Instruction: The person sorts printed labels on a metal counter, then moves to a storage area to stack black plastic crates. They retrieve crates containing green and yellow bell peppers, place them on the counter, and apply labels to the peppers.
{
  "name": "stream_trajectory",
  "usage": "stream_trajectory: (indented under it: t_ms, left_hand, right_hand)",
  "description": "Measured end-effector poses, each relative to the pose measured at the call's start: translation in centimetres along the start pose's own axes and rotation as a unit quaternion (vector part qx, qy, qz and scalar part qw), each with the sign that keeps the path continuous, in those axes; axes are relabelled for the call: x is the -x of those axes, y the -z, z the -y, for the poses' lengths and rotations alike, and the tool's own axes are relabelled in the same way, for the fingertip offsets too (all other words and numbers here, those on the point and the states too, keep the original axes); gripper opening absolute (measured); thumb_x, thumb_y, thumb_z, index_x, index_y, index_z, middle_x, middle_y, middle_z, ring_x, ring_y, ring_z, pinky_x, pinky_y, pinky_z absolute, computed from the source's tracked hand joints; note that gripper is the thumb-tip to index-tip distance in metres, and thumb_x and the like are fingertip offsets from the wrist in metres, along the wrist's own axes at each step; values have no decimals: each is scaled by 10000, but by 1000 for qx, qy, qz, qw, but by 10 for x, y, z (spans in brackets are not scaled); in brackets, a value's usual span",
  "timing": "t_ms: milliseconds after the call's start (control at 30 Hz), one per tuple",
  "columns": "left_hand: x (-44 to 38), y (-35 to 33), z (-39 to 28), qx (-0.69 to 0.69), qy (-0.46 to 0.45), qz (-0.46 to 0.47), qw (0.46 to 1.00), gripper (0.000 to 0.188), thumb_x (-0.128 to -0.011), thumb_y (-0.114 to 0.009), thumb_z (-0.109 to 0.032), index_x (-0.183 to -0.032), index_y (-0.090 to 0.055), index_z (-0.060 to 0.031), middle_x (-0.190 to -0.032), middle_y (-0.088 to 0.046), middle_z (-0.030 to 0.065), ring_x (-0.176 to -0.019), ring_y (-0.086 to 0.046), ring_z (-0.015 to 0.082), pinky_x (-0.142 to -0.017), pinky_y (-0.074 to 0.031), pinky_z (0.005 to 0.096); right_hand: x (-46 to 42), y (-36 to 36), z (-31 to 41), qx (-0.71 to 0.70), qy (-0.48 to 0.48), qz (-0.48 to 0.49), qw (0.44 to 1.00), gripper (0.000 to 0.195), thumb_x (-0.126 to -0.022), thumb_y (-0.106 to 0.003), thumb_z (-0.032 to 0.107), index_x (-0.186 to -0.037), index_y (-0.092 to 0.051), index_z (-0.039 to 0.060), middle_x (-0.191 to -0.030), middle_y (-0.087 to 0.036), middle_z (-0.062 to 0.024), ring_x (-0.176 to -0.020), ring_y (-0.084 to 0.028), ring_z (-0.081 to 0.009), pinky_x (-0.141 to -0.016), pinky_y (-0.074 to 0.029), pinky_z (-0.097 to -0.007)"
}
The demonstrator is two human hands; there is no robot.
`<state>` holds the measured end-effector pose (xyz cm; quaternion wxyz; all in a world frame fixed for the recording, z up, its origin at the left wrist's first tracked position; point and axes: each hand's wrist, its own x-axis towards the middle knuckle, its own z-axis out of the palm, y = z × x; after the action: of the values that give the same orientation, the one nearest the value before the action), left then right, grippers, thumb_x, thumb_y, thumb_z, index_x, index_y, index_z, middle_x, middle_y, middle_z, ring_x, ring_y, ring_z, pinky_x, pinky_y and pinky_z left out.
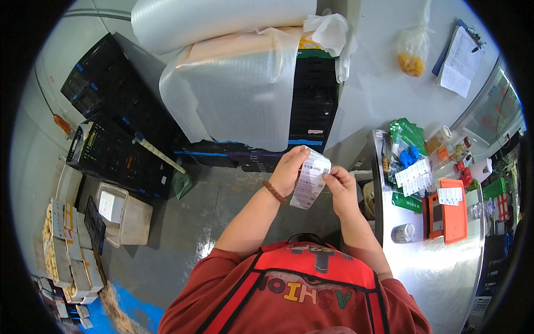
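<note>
A strip of white printed labels hangs between my two hands in front of my chest. My left hand, with a brown bead bracelet at the wrist, grips the strip's upper left edge. On the other side, my right hand pinches the right edge between thumb and fingers. The strip curves over at the top and its lower end dangles free. Black writing and small square codes cover it.
To the right, a steel table bears an orange scale, a label roll, green bags and jars. Ahead, bubble wrap drapes over stacked black crates. A whitish bin stands on the floor at left.
</note>
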<state>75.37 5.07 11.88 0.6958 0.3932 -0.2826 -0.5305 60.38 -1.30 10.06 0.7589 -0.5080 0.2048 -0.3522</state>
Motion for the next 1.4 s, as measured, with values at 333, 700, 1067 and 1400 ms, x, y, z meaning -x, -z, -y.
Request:
stream_trajectory:
  t_ms: [333,700,1067,1400]
  left_hand:
    - [14,4,22,-84,49,46,994,241,-795,-472,-5,-1032,-520,0,-955,-585,48,-867,-558,118,-790,-440,267]
    - [2,1,11,-33,-18,-23,999,110,-847,-469,-83,-930,-518,-31,-864,-591,58,-757,-573,110,-689,-463,243]
    - [24,-8,25,-70,42,47,996,219,-807,-488,-50,-1025,-500,-34,-956,-567,37,-858,-549,115,-773,-448,272]
    - [8,-22,15,-26,-33,-47,998,42,-814,-489,-42,-849,-507,-26,-795,-564,25,-691,-528,75,-637,-441,226]
  right_hand:
    - [-11,0,15,-63,14,-71,995,52,-806,-556,72,-831,-568,28,-773,-578,-7,-688,-517,-66,-643,-416,-215]
    - [3,1,-2,28,-29,13,999,57,-788,-566,61,-830,-565,22,-742,-560,8,-679,-492,-56,-635,-391,-203]
    - [-6,7,21,-14,-1,-86,996,28,-790,-551,70,-776,-562,91,-727,-567,19,-610,-491,-55,-545,-361,-187]
    - [16,10,14,5,-60,21,998,115,-804,-564,139,-821,-564,26,-751,-564,0,-682,-495,-65,-644,-393,-211]
